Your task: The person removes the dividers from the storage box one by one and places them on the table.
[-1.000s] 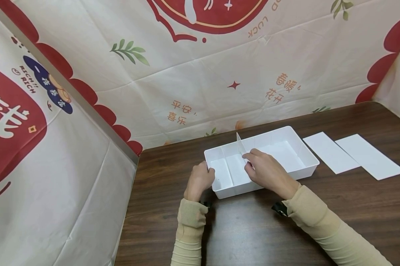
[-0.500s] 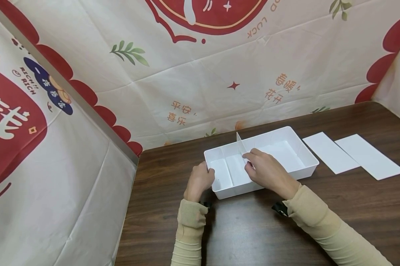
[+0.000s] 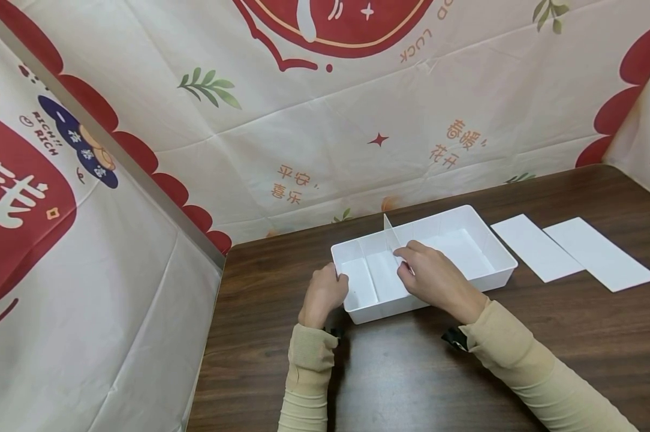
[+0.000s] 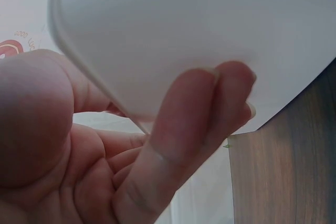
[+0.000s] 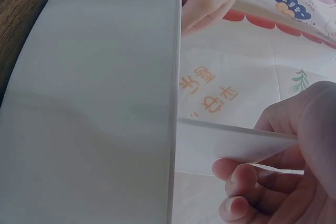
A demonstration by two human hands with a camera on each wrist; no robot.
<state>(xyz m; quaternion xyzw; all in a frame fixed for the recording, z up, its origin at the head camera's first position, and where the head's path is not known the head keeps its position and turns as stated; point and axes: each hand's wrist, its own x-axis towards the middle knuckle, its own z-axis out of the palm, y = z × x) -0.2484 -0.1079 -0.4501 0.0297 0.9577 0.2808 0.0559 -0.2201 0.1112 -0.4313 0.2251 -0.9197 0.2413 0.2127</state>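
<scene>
Nearby, the left hand (image 3: 324,291) has its grip curled round the nine-o'clock end of the white tray (image 3: 487,279), which sits on the worktop (image 3: 271,288) at one o'clock. The right hand (image 3: 432,271) has its grip pinching a white panel (image 3: 391,235) upright across the tray; toward nine, a divider (image 3: 370,273) crosses it too. At three o'clock lie two loose panels (image 3: 539,248); beyond, at twelve, printed cloth (image 3: 336,126).
</scene>
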